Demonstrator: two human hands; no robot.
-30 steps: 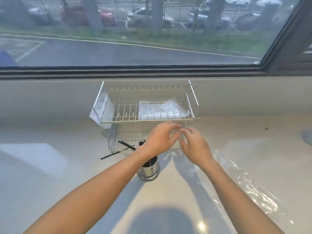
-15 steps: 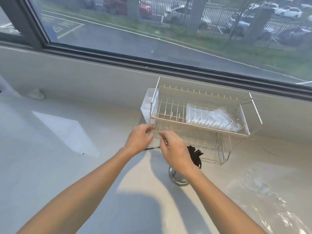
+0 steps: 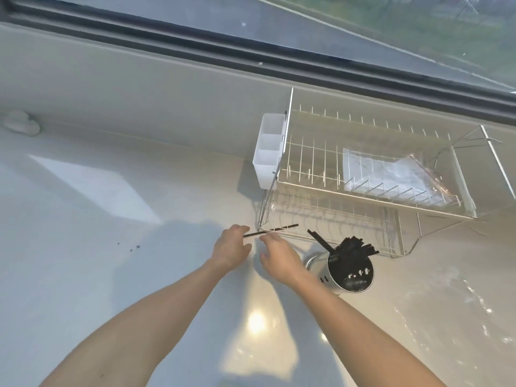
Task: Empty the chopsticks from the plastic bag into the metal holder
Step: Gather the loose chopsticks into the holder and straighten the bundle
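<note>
A single black chopstick lies level at the front left corner of the wire dish rack. My left hand pinches its left end between finger and thumb. Just right of it, my right hand has loosely curled fingers right under the chopstick's middle; I cannot tell if they touch it. The round metal holder stands right of my right wrist with several black chopsticks in it, one leaning out to the left. A clear, crumpled plastic bag lies flat on the counter at the right.
The two-tier rack stands against the wall under the window, with a white plastic caddy hung on its left side and a packet in clear wrap on its upper tier. A small white object sits far left. The glossy counter spreads to the left and front.
The view has dropped and swung left. Both hands moved down from the rack's upper rail to its lower front corner, and the left hand now has a chopstick by its end.
</note>
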